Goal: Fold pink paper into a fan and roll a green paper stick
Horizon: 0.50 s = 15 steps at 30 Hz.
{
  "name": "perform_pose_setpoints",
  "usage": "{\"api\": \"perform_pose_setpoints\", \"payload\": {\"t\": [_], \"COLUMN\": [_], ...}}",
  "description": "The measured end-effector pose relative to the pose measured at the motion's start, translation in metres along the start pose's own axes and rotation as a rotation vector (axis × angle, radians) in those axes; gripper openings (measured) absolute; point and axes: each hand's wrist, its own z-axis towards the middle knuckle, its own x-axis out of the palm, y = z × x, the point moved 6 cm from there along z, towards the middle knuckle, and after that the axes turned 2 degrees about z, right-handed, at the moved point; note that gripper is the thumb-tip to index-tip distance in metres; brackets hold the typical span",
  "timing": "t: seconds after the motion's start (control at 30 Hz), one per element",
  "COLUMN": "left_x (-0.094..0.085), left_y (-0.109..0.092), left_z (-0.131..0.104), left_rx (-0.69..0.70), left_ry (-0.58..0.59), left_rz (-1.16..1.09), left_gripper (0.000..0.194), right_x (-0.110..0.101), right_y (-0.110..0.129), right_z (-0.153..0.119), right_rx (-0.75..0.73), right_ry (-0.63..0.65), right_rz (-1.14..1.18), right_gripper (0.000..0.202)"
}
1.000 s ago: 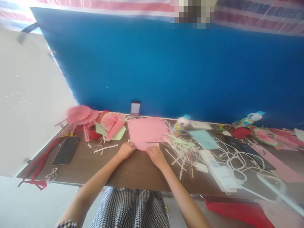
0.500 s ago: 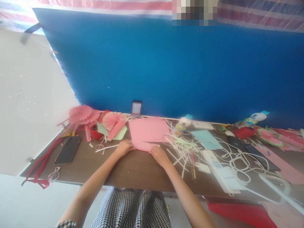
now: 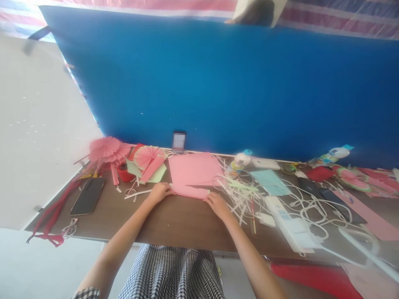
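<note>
A narrow folded strip of pink paper lies on the brown table in front of me, with pale edges at its ends. My left hand is closed on its left end, fingertips at the edge. At the other end my right hand pinches the corner between curled fingers. Just behind the strip lie flat pink sheets, close against it. I cannot make out how many layers the strip has.
To the left are paper fans, a red tape roll and a dark phone. On the right are paper strips, a glue bottle, a power strip and tangled white cables. A blue panel stands behind.
My right hand has slid outward to the strip's right end, and my left hand has shifted slightly left. More of the folded strip now shows between them.
</note>
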Motion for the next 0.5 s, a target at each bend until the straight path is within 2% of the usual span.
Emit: {"api": "perform_pose_setpoints", "payload": {"t": [0.2,0.37,0.5], "left_x": [-0.004,-0.004,-0.004], "left_y": [0.01,0.01,0.008], "left_z": [-0.001,0.0,0.002], "left_rx": [-0.139,-0.223,-0.262], "left_ry": [0.048,0.057,0.106], "left_rz": [0.002,0.059,0.111], "left_gripper": [0.038,0.04,0.043], "right_x": [0.004,0.008,0.009], "right_y": [-0.021,-0.027,-0.028], "right_z": [0.005,0.008,0.01], "right_rx": [0.171,0.233,0.254], "right_ry": [0.053,0.088,0.059], "right_rz": [0.222,0.239,0.231], "right_gripper": [0.031,0.034,0.033]}}
